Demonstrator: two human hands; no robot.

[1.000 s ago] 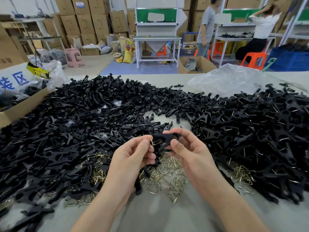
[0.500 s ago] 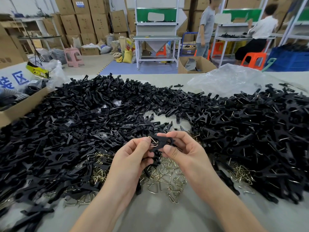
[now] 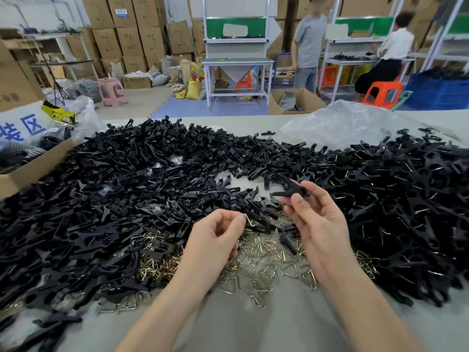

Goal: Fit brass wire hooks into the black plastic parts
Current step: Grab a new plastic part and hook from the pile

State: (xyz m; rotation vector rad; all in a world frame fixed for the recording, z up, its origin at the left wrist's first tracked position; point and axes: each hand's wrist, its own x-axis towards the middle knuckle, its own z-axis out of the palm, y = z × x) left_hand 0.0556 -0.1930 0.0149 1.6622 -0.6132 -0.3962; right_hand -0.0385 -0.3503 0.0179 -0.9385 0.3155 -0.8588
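Note:
My right hand pinches a black plastic part between thumb and fingers, lifted above the table's middle. My left hand is closed around a brass wire hook, whose bent end pokes out past the fingertips. The two hands are a short way apart, the part not touching the hook. Loose brass hooks lie scattered on the table under and between my hands. A large heap of black parts spreads across the left and far side, and another heap fills the right.
A cardboard box stands at the table's left edge. Crumpled clear plastic lies at the far right. Bare grey tabletop shows near me. Two people stand or sit at benches in the background.
My hands have separated: the right one carried the black part up and to the right, while the left one kept a brass hook and dropped slightly.

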